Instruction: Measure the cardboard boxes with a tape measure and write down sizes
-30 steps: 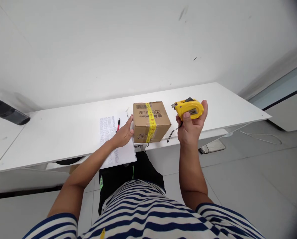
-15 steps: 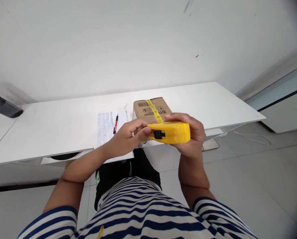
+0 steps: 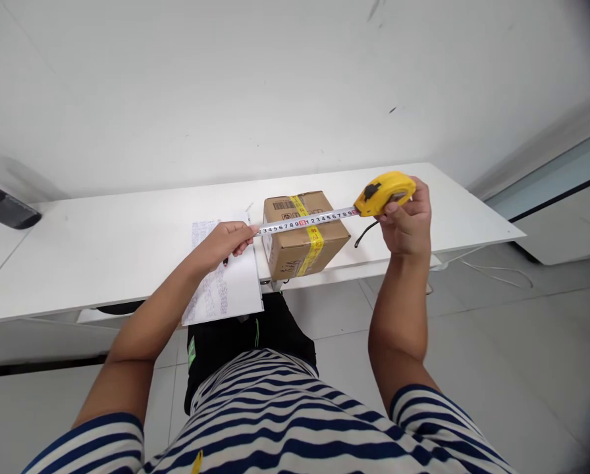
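My right hand (image 3: 407, 220) is closed round the yellow case of a tape measure (image 3: 388, 191), up to the right of a cardboard box (image 3: 295, 253). A white numbered blade (image 3: 319, 219) runs out of the case to the left, across and above the box top. Its far end is pinched in my left hand (image 3: 226, 245), just left of the box. Whether the blade touches the cardboard, I cannot tell. Yellow printed tape (image 3: 315, 245) bands the box. Below my left hand lies an open notebook (image 3: 240, 289) with handwriting; a pen (image 3: 225, 261) is mostly hidden there.
The box and notebook are on a long white table (image 3: 107, 257) against a white wall (image 3: 255, 85). A dark object (image 3: 8, 204) stands at the far left. A cable (image 3: 497, 271) lies on the floor at the right.
My hands have moved apart, pulling the blade out of the case. The tape measure has risen to the right, and my left hand has shifted left with the blade's end.
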`<act>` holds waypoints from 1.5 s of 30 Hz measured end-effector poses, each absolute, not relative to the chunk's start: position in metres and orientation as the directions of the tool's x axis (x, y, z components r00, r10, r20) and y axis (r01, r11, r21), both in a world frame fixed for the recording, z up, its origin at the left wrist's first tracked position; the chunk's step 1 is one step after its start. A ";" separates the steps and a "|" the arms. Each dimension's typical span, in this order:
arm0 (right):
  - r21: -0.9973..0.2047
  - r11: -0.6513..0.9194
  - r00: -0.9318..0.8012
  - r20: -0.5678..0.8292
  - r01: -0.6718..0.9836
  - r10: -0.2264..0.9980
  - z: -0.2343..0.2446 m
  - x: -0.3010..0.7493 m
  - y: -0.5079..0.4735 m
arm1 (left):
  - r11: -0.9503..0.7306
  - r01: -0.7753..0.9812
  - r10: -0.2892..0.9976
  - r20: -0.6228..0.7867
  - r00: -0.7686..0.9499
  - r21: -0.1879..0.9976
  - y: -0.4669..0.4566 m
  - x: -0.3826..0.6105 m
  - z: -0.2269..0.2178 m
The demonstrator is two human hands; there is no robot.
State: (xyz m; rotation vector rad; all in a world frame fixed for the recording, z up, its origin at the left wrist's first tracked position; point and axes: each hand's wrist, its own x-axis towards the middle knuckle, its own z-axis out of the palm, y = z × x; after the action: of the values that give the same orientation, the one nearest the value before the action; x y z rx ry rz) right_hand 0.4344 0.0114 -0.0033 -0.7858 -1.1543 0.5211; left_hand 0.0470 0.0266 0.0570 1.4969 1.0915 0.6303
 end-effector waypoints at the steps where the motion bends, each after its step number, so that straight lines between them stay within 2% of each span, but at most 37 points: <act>1: -0.796 0.606 0.333 0.573 0.007 0.749 -0.008 0.436 0.016 | 0.055 0.311 0.876 -0.196 0.441 0.949 0.030 0.049 0.056; 6: -0.848 0.527 0.306 0.517 0.055 0.800 -0.027 0.422 0.024 | 0.003 0.396 0.895 -0.179 0.409 0.918 0.033 0.073 0.060; 14: -0.822 0.528 0.296 0.569 0.213 0.767 -0.043 0.430 0.017 | -0.032 0.349 0.927 -0.103 0.360 0.937 0.033 0.104 0.055; 20: -0.779 0.543 0.293 0.623 0.315 0.725 -0.044 0.429 0.038 | -0.080 0.368 0.884 -0.105 0.455 0.926 0.073 0.102 0.052; 24: -0.735 0.584 0.289 0.675 0.343 0.679 -0.028 0.424 0.054 | -0.148 0.282 0.890 0.004 0.455 0.948 0.103 0.105 0.067; 29: -0.610 0.680 0.312 0.792 0.407 0.525 0.007 0.391 0.007 | -0.319 0.186 0.876 0.215 0.432 0.929 0.077 0.079 0.099; 32: -0.474 0.728 0.283 0.880 0.496 0.380 0.015 0.352 -0.046 | -0.360 0.181 0.834 0.228 0.502 0.915 0.032 0.055 0.104; 34: -0.373 0.779 0.142 0.925 0.504 0.352 0.011 0.324 -0.073 | -0.357 0.198 0.788 0.181 0.588 0.913 0.003 0.042 0.094; 36: -0.324 0.799 -0.055 0.913 0.508 0.405 0.000 0.298 -0.088 | -0.275 0.206 0.747 0.074 0.661 0.939 -0.020 0.031 0.074; 39: -0.349 0.764 -0.218 0.820 0.542 0.529 -0.022 0.261 -0.088 | 0.053 0.140 0.761 -0.131 0.635 0.989 -0.042 0.015 0.034; 42: -0.372 0.683 -0.286 0.706 0.628 0.648 -0.039 0.224 -0.076 | 0.391 -0.039 0.734 -0.286 0.617 0.919 -0.052 -0.001 0.003; 45: -0.356 0.662 -0.445 0.524 0.660 0.726 -0.044 0.190 -0.056 | 0.490 -0.165 0.773 -0.340 0.535 0.856 -0.048 -0.010 -0.012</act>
State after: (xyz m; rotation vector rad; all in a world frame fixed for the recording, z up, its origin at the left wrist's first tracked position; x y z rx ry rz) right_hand 0.1903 -0.0565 -0.0436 -1.0662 -2.2164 0.1302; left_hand -0.0100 -0.0478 -0.0120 0.8755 0.8133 0.6531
